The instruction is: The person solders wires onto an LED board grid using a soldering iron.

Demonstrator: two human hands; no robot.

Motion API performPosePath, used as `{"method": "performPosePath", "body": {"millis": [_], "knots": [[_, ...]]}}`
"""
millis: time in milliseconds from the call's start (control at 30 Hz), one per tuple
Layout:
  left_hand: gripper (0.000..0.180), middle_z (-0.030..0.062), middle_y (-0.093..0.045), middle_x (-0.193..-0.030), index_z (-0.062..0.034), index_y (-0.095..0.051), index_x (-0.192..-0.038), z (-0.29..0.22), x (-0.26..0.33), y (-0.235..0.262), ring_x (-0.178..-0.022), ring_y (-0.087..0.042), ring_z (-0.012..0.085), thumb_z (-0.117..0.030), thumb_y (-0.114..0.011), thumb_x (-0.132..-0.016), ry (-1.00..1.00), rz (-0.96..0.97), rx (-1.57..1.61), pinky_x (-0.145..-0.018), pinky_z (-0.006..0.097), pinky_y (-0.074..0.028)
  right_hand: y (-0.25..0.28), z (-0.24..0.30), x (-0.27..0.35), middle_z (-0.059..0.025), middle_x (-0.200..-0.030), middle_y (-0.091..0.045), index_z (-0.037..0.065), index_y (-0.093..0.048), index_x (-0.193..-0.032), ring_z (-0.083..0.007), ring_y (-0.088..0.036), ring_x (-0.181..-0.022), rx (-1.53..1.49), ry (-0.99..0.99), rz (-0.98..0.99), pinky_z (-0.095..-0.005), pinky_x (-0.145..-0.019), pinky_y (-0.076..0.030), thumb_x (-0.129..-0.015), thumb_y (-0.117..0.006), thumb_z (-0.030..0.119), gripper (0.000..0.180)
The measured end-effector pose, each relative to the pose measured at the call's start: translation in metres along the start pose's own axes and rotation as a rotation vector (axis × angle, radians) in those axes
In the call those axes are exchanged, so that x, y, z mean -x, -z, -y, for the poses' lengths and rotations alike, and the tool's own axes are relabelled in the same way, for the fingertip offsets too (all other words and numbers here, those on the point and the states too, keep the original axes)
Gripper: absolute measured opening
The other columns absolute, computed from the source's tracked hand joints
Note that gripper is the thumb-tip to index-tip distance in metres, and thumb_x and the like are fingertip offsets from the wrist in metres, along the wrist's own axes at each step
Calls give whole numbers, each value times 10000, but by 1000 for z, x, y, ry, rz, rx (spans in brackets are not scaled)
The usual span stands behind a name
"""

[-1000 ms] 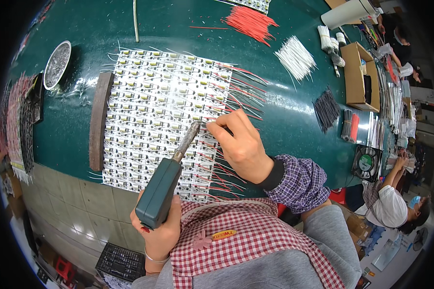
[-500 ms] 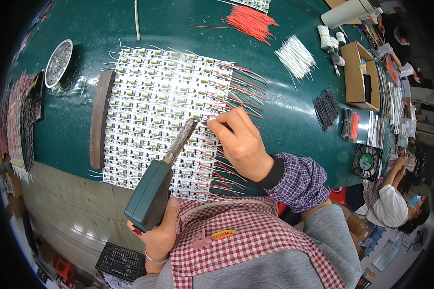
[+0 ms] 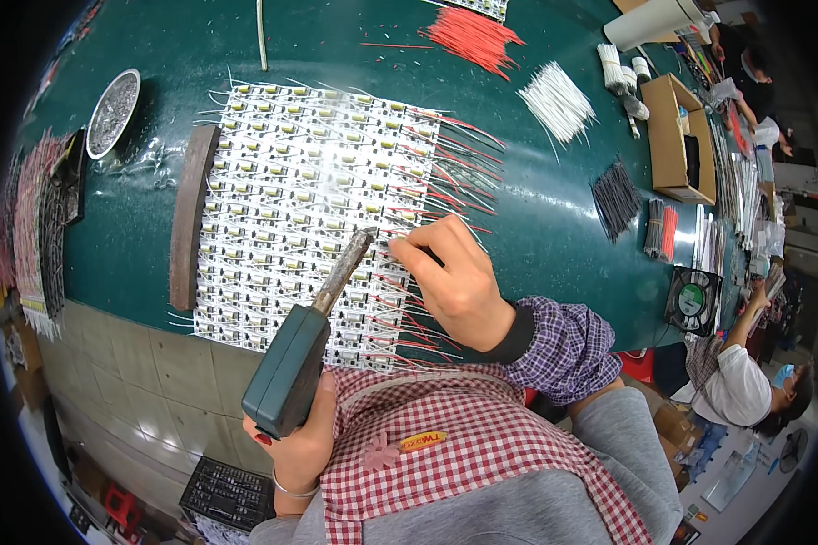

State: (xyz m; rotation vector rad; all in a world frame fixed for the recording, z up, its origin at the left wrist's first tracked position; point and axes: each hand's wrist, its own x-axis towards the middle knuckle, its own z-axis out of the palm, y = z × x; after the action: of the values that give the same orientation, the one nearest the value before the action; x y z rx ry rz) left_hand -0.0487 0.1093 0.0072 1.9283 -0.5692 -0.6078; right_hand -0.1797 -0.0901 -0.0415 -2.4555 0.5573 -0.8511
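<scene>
My left hand (image 3: 307,440) is wrapped round the handle of a dark green soldering gun (image 3: 286,368). Its metal barrel slants up and right, with the tip close over a panel of small white circuit boards (image 3: 282,218). Beside that tip, the fingers of my right hand (image 3: 459,286) are pinched together at the panel's right part; whatever is between the fingertips is too small to make out. Red and white wires (image 3: 468,173) stick out from the panel's right edge, some of them under my right hand. Thin pale leads cross the boards.
A brown bar (image 3: 194,218) lies along the panel's left edge on the green table (image 3: 118,263). Farther left stands a bowl of clippings (image 3: 114,113). Bundles of red wires (image 3: 471,41), white wires (image 3: 557,103) and black wires (image 3: 616,202) lie right. Another person (image 3: 736,386) sits far right.
The soldering gun's tip and my right hand's fingertips have shifted slightly down along the panel, staying close together. The view has moved a little.
</scene>
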Motion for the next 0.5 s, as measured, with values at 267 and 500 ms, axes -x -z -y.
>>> {"method": "performPosePath", "body": {"millis": [267, 500], "knots": [[266, 115, -693, -892, 62, -694, -997, 5, 2, 2, -702, -645, 164, -54, -797, -781, -49, 32, -54, -629, 282, -506, 0, 0, 2, -122, -966, -586, -49, -629, -1034, -274, -558, -877, 46, 12, 74, -339, -746, -511, -684, -653, -44, 351], [186, 95, -648, -841, 56, -677, -952, 5, -3, 1, -660, -597, 145, -2, -753, -793, -149, 102, -124, -581, 283, -471, -1, 0, 3, -120, -970, -586, -50, -630, -1038, -271, -556, -884, 47, 7, 77, -334, -752, -513, -688, -651, -47, 350]]}}
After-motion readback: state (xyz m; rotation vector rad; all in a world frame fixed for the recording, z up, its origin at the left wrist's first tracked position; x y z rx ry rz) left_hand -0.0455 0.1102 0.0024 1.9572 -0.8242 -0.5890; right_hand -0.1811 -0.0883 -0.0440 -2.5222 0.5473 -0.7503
